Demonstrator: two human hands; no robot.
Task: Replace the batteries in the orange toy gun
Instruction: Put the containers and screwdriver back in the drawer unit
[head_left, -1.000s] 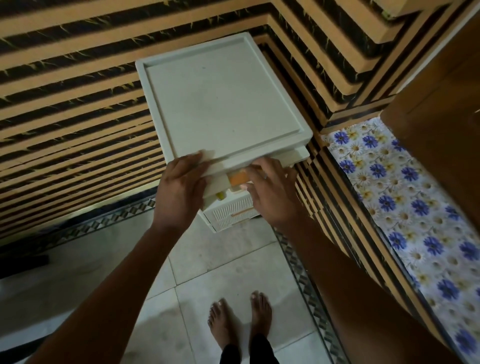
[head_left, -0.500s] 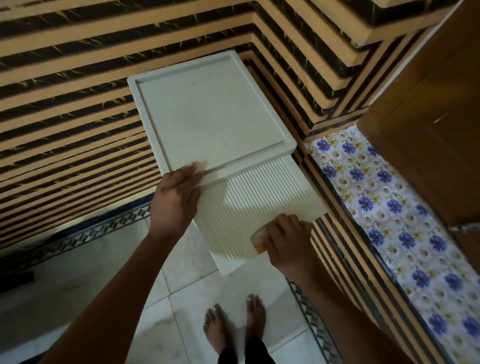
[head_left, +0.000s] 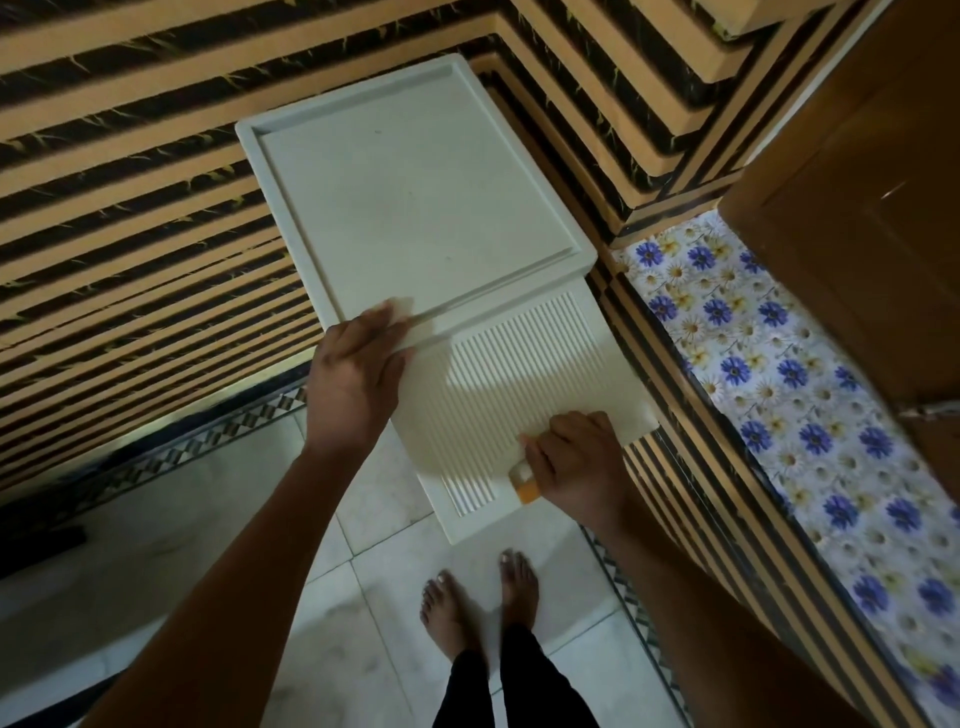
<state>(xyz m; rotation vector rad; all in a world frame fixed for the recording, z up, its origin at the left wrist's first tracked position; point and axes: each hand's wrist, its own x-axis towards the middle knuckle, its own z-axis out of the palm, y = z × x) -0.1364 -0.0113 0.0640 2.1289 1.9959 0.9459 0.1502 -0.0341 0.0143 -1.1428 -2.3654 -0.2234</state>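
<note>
Bare feet (head_left: 480, 597) stand on pale floor tiles (head_left: 218, 519) at 6 o'clock. The right hand (head_left: 576, 462) grips the drawer's orange handle (head_left: 529, 488). The left hand (head_left: 358, 379) lies flat on the white cabinet top (head_left: 410, 208). Striped walls (head_left: 130, 208) rise at 12 o'clock. No toy gun shows.

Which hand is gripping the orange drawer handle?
The right hand, curled round the orange handle; the left hand only rests on the cabinet top.

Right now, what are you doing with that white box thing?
A person stands barefoot at a white plastic drawer unit in the corner. The left hand rests on the front edge of its top, steadying it. The right hand grips the orange handle of the top drawer, which is tipped outward, ribbed front facing up. What's inside isn't visible.
</note>
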